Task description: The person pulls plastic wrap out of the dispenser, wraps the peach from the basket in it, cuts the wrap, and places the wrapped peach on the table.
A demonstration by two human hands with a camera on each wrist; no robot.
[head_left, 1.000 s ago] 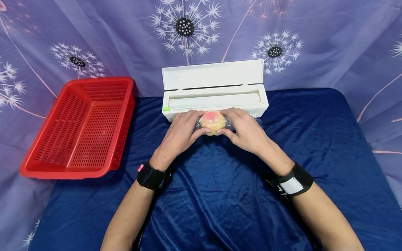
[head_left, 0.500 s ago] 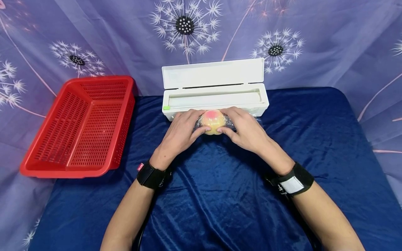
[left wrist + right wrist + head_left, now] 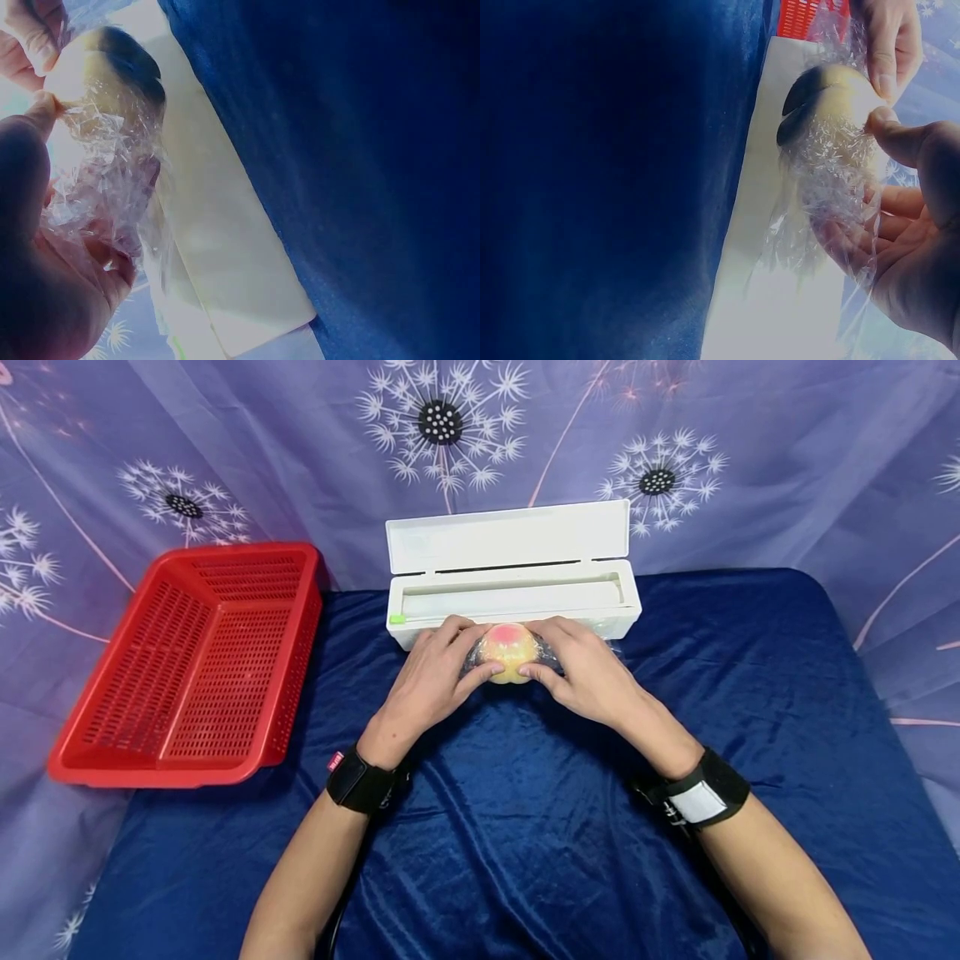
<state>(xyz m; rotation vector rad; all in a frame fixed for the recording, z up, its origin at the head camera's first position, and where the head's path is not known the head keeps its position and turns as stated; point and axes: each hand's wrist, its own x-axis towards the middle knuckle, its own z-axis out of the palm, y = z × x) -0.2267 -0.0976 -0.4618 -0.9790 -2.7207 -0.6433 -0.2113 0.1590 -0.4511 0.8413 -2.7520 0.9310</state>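
A yellow peach with a pink top (image 3: 509,651), covered in clear cling film (image 3: 826,169), is held between both hands just in front of the white film dispenser (image 3: 513,577). My left hand (image 3: 431,677) grips its left side, thumb on the front. My right hand (image 3: 588,675) grips its right side the same way. In the left wrist view the crumpled film (image 3: 105,187) bunches against the left palm below the peach (image 3: 82,75). In the right wrist view the peach (image 3: 832,97) sits above the right fingers (image 3: 900,225).
A red perforated basket (image 3: 195,664) stands at the left edge of the blue cloth-covered table (image 3: 525,827). The dispenser's lid (image 3: 507,536) stands open against the dandelion-print backdrop. Bare blue cloth lies in front of and right of the hands.
Both hands stay on the wrapped peach; the left fingers have shifted slightly over its top. Nothing else moved.
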